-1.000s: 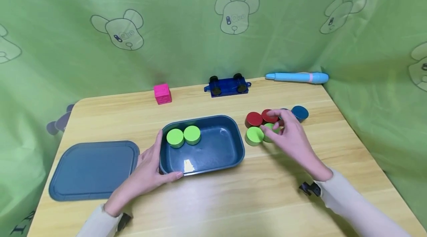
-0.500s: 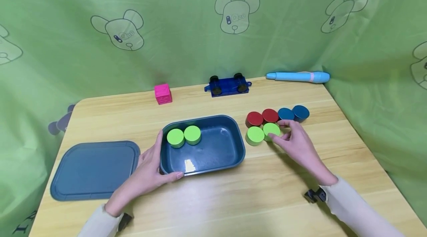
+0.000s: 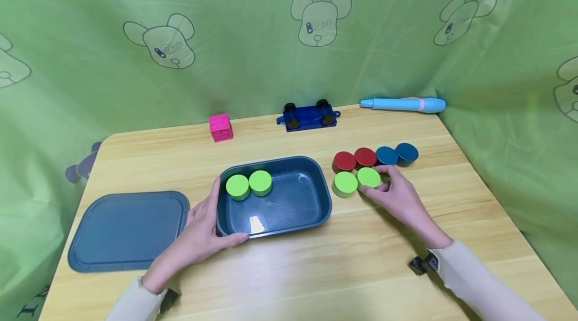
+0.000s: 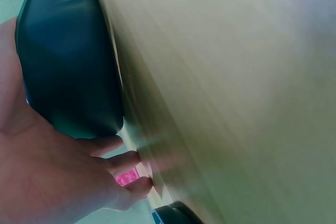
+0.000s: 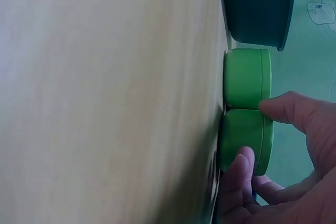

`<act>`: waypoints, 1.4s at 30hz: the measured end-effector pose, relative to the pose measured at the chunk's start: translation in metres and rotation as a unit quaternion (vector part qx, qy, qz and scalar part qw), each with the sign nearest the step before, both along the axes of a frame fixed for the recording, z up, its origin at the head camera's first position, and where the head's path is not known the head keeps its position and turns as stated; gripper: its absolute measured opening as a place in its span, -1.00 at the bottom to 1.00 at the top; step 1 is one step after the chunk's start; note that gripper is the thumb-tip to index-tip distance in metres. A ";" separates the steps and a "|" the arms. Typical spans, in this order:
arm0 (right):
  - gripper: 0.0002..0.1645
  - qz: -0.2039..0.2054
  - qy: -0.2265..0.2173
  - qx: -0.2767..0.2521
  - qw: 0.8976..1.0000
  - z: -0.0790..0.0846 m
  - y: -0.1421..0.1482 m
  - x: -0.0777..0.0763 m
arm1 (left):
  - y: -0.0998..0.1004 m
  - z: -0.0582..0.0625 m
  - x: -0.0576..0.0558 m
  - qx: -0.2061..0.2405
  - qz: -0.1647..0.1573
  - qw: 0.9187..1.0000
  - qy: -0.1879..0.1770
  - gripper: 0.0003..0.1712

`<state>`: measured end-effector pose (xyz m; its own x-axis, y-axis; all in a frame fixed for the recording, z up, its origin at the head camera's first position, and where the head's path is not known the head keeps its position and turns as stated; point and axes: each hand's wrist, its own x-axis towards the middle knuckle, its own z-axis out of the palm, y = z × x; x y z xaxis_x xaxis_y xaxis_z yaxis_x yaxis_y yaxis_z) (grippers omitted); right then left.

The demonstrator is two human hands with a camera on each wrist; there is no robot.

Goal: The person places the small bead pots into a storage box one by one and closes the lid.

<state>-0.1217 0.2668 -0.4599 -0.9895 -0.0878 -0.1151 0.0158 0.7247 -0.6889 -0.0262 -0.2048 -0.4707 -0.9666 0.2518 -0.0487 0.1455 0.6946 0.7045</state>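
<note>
My left hand (image 3: 197,229) holds the left end of a dark blue plastic box (image 3: 326,195), thumb along the front side and fingers along the left end. Inside the box, at its left, sit two light green cylinders (image 3: 237,187). My right hand (image 3: 402,198) pinches another green cylinder (image 3: 369,177) between thumb and fingers, outside the box. In the right wrist view this cylinder (image 5: 242,139) shows a seam near its top, with the thumb at its upper edge. Beside it stands a fourth-like green cylinder (image 3: 345,184). Two red cylinders (image 3: 344,161) and two blue cylinders (image 3: 407,153) stand behind.
A flat dark blue lid (image 3: 128,230) lies left of the box. Along the back edge are a pink cube (image 3: 221,127), a blue toy car chassis (image 3: 309,117) with wheels up, and a light blue pen-shaped object (image 3: 403,105). A green curtain (image 3: 253,75) hangs behind the table.
My right hand has come down and back from above the red and green cylinders, and its fingers have closed on the right green cylinder. The left hand and box have stayed put.
</note>
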 end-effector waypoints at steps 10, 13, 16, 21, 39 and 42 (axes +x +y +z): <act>-0.15 -0.020 0.021 -0.018 0.999 0.006 0.009 0.008 | 0.002 0.001 0.002 -0.002 -0.001 1.000 0.008 0.64; -0.17 -0.024 0.037 -0.029 0.999 0.010 0.008 0.011 | 0.002 0.001 0.001 0.000 0.000 1.000 0.015 0.64; -0.18 -0.029 0.048 -0.031 0.998 0.013 0.005 0.015 | 0.001 0.000 0.002 0.000 -0.003 1.000 0.018 0.63; -0.18 -0.027 0.063 -0.040 0.997 0.015 -0.002 0.016 | 0.001 0.000 0.002 0.000 -0.003 1.000 0.016 0.64; -0.31 0.033 0.075 -0.149 0.985 0.025 -0.063 0.012 | -0.001 0.002 0.000 -0.009 -0.004 1.000 0.017 0.65; -0.30 0.047 0.075 -0.160 0.983 0.027 -0.075 0.012 | 0.000 0.001 0.000 -0.006 -0.005 1.000 0.018 0.65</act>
<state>-0.1100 0.1918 -0.4329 -0.9790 -0.1876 0.0798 -0.1598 0.4631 -0.8718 -0.0265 -0.2048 -0.4694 -0.9650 0.2618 -0.0169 0.1782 0.7013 0.6902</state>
